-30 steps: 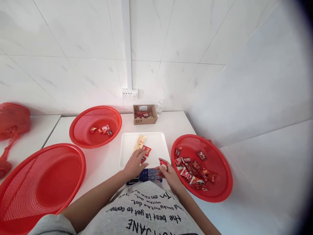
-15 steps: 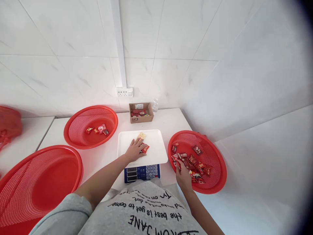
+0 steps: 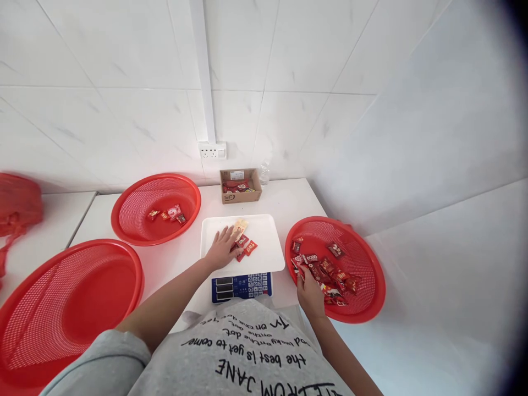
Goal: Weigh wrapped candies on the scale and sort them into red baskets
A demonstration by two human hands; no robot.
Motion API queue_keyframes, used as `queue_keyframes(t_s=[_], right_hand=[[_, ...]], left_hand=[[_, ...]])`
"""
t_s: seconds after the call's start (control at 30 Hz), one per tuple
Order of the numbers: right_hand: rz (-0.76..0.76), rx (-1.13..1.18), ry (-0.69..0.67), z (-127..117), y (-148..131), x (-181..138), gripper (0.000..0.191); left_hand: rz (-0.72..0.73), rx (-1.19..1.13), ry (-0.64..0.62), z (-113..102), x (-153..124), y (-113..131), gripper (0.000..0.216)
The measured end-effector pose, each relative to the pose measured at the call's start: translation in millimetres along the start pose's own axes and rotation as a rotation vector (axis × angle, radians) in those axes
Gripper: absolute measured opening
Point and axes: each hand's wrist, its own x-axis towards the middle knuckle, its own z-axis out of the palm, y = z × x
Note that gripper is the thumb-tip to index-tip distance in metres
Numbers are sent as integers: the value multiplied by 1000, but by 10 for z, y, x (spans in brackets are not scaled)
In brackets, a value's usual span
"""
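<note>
My left hand (image 3: pixel 221 248) lies flat with fingers stretched out on the white scale tray (image 3: pixel 268 256), touching small red snack packets (image 3: pixel 246 246) and a beige packet (image 3: pixel 240 226). My right hand (image 3: pixel 309 284) reaches into the red basket (image 3: pixel 369 264) on the right, fingers pinched on a red snack packet (image 3: pixel 304 270) among several red and dark packets there. The blue scale keypad (image 3: pixel 241 286) shows below the tray.
A red basket (image 3: pixel 136 192) at the back left holds a few packets. A large red basket (image 3: pixel 25 286) sits at the front left. A cardboard box (image 3: pixel 240 187) of packets and a clear bottle (image 3: pixel 264 172) stand against the tiled wall under a socket (image 3: pixel 212 150). A red bag (image 3: pixel 16 206) lies far left.
My right hand moved from over the keypad into the right basket and pinched a packet there. My left hand slid further onto the tray, spreading over the packets.
</note>
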Motion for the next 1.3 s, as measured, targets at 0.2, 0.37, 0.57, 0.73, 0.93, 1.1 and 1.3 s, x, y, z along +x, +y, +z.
queue_keyframes(t_s=[0.2,0.37,0.57,0.73,0.93,1.1,1.3], right_hand=[[32,-12,-30,-14,-20,-17,42],[43,-24,-53,-9,-44,-10,44],[59,-10,-58,-11,-40,3,45],[45,6,-54,13,9,4,46],[68,14,-63,39,38,12,47],[77,29,-66,16,15,4,47],[78,61,-69,40,39,-2,48]], left_hand=[[-280,-58,351,-167,-414,-404,57],[-469,21,393,-275,-864,-767,56],[-680,184,355,-348,-1240,-921,61],[-760,234,331,-485,-1343,-913,61],[-832,180,301,-657,-1367,-1135,55],[-754,193,156,-852,-1420,-1395,50],[-748,277,-28,-1135,-1410,-1578,67]])
